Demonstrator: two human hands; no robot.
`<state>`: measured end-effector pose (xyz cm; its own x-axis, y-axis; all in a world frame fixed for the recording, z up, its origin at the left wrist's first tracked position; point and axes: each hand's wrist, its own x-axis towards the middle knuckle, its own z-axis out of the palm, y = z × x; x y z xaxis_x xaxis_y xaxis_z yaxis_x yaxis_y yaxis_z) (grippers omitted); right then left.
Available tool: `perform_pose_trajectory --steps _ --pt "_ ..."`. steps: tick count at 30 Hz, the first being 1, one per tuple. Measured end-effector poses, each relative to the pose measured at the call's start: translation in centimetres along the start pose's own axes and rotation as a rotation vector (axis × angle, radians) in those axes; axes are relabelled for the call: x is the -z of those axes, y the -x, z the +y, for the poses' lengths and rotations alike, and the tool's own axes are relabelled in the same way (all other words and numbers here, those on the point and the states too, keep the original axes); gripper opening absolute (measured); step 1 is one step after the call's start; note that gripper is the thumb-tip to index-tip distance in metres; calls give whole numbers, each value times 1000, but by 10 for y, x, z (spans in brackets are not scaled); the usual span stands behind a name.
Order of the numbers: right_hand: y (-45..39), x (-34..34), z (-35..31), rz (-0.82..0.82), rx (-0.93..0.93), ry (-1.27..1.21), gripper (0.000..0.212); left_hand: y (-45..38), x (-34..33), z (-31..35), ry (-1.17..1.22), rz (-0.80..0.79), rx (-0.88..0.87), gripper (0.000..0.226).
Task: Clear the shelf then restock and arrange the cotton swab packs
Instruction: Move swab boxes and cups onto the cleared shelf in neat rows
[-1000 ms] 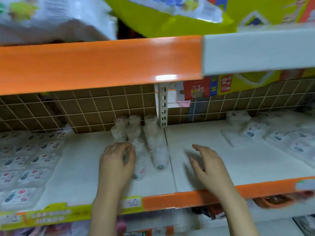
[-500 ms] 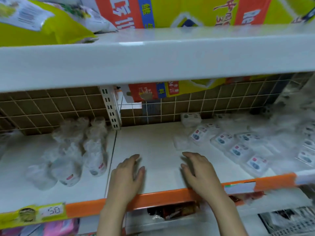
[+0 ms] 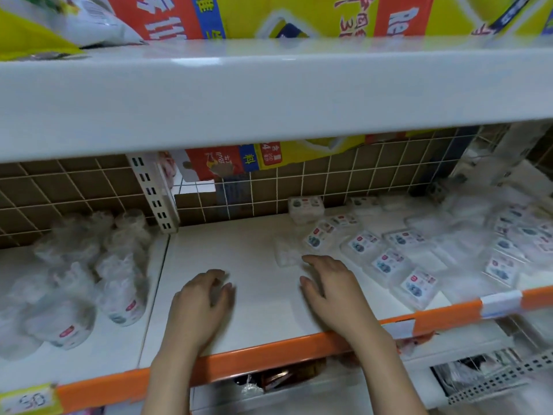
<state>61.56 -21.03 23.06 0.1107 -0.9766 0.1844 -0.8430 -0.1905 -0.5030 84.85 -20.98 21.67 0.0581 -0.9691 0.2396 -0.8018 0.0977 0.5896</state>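
Both my hands hover over a bare stretch of the white shelf [image 3: 257, 322] and hold nothing. My left hand [image 3: 201, 304] is palm down with its fingers loosely bent. My right hand [image 3: 332, 287] is also palm down, its fingertips close to a clear flat pack [image 3: 286, 256]. To the right, several flat clear cotton swab packs [image 3: 386, 262] with white labels lie scattered in loose rows. One small box of swabs [image 3: 305, 206] stands at the back by the grid wall. To the left, several round bagged swab packs [image 3: 119, 295] lie on the neighbouring shelf board.
A white upper shelf [image 3: 269, 91] overhangs the work area, loaded with yellow and red bags. A brown tiled wire grid backs the shelf. A slotted upright [image 3: 152, 193] divides the two boards. The orange shelf lip [image 3: 269, 357] carries price tags. A lower shelf holds more goods.
The view has swung right, from the round bagged packs to the flat packs. My left hand left the round packs; both hands now hover over the bare board.
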Motion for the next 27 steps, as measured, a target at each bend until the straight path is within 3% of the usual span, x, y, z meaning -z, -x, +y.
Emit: perform_pose_trajectory --steps 8,13,17,21,27 --pt "-10 54 80 39 44 -14 50 -15 -60 62 -26 30 18 25" --pt "-8 107 163 83 44 -2 47 -23 -121 143 -83 102 95 49" --pt "-5 137 225 112 10 2 49 -26 -155 195 -117 138 44 59" --pt "-9 152 267 135 8 -4 47 -24 -177 222 -130 127 35 50" --pt "-58 178 309 99 4 112 37 -21 -193 243 -141 93 -2 61"
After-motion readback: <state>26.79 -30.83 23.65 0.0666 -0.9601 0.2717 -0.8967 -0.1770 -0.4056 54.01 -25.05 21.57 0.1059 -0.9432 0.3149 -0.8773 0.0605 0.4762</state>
